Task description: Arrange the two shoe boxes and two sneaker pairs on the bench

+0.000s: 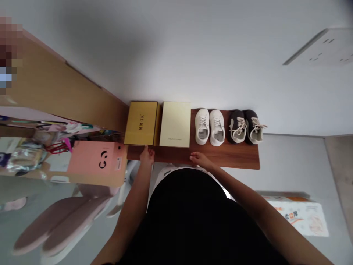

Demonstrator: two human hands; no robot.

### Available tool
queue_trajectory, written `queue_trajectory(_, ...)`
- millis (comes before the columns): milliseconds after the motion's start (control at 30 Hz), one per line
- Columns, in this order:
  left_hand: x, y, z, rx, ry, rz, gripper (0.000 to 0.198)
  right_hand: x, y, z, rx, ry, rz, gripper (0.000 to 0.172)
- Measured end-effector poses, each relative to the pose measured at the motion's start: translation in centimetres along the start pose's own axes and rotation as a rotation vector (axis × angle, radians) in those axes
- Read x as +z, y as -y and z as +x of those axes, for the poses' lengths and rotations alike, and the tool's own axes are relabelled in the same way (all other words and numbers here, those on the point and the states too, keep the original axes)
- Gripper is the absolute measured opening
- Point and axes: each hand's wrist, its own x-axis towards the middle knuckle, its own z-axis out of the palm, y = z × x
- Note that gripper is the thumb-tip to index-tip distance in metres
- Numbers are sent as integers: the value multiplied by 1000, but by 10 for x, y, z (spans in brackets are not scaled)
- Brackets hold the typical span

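Black clothing on the person's torso fills the bottom of the view, with both bare forearms reaching past it to the near edge of the tabletop. The left hand rests at that edge, just below the gold box; its fingers are bunched, so open or closed cannot be told, and no object is in it. The right hand lies open on the wood, fingers extended, holding nothing, just below the cream box.

Both boxes sit flat on the tabletop, side by side, almost touching. White sneakers and dark sneakers stand in pairs beyond them. Left of the tabletop are a pink box and a wooden cabinet. Below it, a pink chair stands on the floor, and a printed package lies off to the right.
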Motion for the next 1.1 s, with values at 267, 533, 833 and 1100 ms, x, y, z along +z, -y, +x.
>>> queue_trajectory(267,-12,-54,62,-93,162,-14,24,120,47,62,148,-449,869,28)
queue_trajectory(533,-36,-81,41,153,299,5,26,143,75,47,-293,-816,1062,51)
queue_trajectory(833,-90,-86,33,1486,489,960,26,142,69,-28,-752,-1131,-166,39)
queue_trajectory(1100,-90,-49,84,1674,753,1562,31,169,26,11,-790,-818,-951,21)
